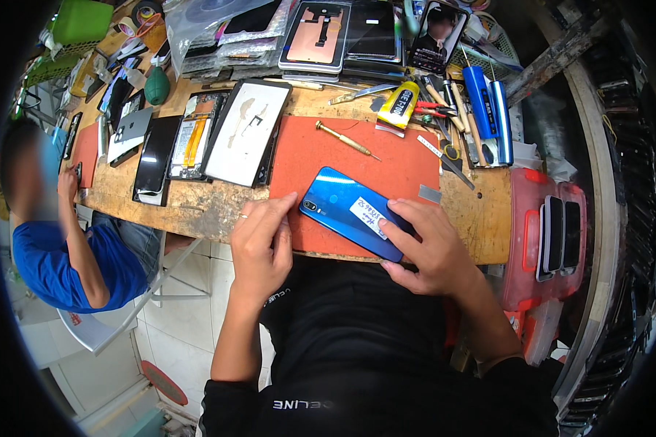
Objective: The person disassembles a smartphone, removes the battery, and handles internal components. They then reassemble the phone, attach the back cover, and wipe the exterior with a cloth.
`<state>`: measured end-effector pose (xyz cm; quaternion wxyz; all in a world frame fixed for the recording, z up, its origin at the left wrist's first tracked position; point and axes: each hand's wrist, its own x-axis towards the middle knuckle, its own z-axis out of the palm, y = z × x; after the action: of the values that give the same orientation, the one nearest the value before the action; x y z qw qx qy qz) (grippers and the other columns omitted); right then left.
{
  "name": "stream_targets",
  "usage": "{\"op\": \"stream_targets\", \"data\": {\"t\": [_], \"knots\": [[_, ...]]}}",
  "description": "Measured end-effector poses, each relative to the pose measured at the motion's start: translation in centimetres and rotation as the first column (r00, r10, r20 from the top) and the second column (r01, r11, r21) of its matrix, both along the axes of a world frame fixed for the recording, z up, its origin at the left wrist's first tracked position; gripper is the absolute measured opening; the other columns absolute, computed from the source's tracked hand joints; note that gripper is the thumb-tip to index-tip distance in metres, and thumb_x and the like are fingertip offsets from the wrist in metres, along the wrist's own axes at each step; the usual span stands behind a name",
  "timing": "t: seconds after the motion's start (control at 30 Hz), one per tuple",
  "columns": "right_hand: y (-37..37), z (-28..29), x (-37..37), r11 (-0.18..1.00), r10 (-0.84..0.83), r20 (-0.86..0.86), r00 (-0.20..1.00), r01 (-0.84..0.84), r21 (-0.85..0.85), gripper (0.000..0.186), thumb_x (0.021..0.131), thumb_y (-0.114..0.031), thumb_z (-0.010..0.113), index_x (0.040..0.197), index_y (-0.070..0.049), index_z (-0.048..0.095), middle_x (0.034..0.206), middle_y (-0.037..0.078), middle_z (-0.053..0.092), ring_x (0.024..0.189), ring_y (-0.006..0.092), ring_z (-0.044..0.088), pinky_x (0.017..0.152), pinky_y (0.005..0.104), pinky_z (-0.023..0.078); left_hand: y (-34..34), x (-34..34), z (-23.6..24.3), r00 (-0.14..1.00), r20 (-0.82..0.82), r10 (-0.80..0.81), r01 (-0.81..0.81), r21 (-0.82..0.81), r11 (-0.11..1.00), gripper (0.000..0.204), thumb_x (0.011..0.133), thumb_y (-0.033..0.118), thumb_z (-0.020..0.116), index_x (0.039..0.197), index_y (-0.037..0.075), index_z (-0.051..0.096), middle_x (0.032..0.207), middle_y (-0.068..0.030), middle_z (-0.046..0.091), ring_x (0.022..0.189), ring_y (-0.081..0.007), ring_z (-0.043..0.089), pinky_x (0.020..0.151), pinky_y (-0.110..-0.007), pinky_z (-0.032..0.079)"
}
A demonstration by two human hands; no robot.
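Note:
A blue phone (pixel 328 200) lies tilted, back up, on the orange mat (pixel 291 138), with a handwritten white label on it. My right hand (pixel 423 247) grips the phone's right end, fingers over the back and thumb at the lower edge. Just left of the phone is my left hand (pixel 262 240), fingers loosely bent and slightly apart, resting at the mat's edge and holding nothing. A small brass screwdriver (pixel 342 138) lies on the mat above the phone, and a grey metal piece (pixel 429 192) is at the mat's right.
Phone parts (pixel 244 131), stacked screens (pixel 315 36), a green blower (pixel 156 86), a yellow tube (pixel 398 103) and several tools (pixel 479 102) crowd the wooden bench (pixel 488 218). A pink bin (pixel 523 247) stands right. A co-worker (pixel 76 269) in blue sits at the left.

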<state>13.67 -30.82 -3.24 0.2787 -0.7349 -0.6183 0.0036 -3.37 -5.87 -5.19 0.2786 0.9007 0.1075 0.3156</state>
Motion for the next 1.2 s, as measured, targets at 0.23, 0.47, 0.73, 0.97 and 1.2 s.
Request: {"op": "stream_targets", "data": {"t": [0.23, 0.47, 0.73, 0.97, 1.2], "knots": [[-0.8, -0.9, -1.6, 0.997, -0.075, 0.074, 0.994, 0.074, 0.021, 0.056, 0.081, -0.023, 0.087, 0.132, -0.005, 0.071, 0.14, 0.023, 0.063, 0.127, 0.0429, 0.065, 0.102, 0.0509, 0.053, -0.3, 0.1, 0.1, 0.999, -0.01, -0.034, 0.033, -0.09, 0.995, 0.047, 0.086, -0.014, 0.061, 0.13, -0.002, 0.071, 0.105, -0.0159, 0.078, 0.094, -0.0336, 0.071, 0.088, -0.042, 0.054], [-1.8, -1.8, -2.7, 0.992, -0.122, 0.085, 0.989, 0.12, 0.03, 0.05, 0.085, -0.025, 0.085, 0.131, -0.008, 0.073, 0.143, 0.022, 0.062, 0.133, 0.0426, 0.06, 0.106, 0.0539, 0.05, 0.6, -0.5, 1.0, 0.977, -0.179, -0.113, 0.14, 0.146, 0.979, 0.047, 0.078, -0.007, 0.066, 0.123, 0.001, 0.072, 0.11, -0.0119, 0.077, 0.099, -0.0284, 0.071, 0.092, -0.043, 0.051], [-2.0, -1.6, -3.3, 0.989, -0.148, 0.136, 0.98, 0.15, -0.006, 0.046, 0.087, -0.028, 0.086, 0.127, -0.008, 0.075, 0.143, 0.02, 0.064, 0.138, 0.0398, 0.059, 0.112, 0.0558, 0.046, 0.3, -0.1, 1.4, 0.943, -0.294, -0.156, 0.292, 0.502, 0.814, 0.032, 0.08, 0.011, 0.07, 0.109, -0.001, 0.074, 0.109, -0.0108, 0.073, 0.103, -0.0277, 0.069, 0.097, -0.045, 0.053], [-1.9, -2.1, -3.4, 0.987, -0.157, 0.146, 0.977, 0.15, 0.057, 0.046, 0.086, -0.025, 0.087, 0.127, -0.007, 0.074, 0.14, 0.02, 0.066, 0.138, 0.0399, 0.061, 0.113, 0.0555, 0.046, 3.1, -0.2, 2.9, 0.933, -0.21, -0.291, 0.334, 0.211, 0.919, 0.035, 0.076, -0.001, 0.069, 0.11, 0.0, 0.077, 0.117, -0.0112, 0.077, 0.11, -0.0304, 0.07, 0.102, -0.047, 0.051], [-2.7, -3.3, -3.9, 0.982, -0.184, 0.109, 0.977, 0.179, 0.057, 0.046, 0.086, -0.022, 0.087, 0.128, -0.008, 0.073, 0.143, 0.021, 0.066, 0.142, 0.0405, 0.06, 0.117, 0.0549, 0.044, -0.5, 3.3, 1.9, 0.913, -0.307, -0.269, 0.321, 0.131, 0.938, 0.063, 0.101, 0.016, 0.062, 0.16, 0.0, 0.048, 0.165, -0.0244, 0.047, 0.154, -0.0425, 0.044, 0.127, -0.053, 0.033]]}}
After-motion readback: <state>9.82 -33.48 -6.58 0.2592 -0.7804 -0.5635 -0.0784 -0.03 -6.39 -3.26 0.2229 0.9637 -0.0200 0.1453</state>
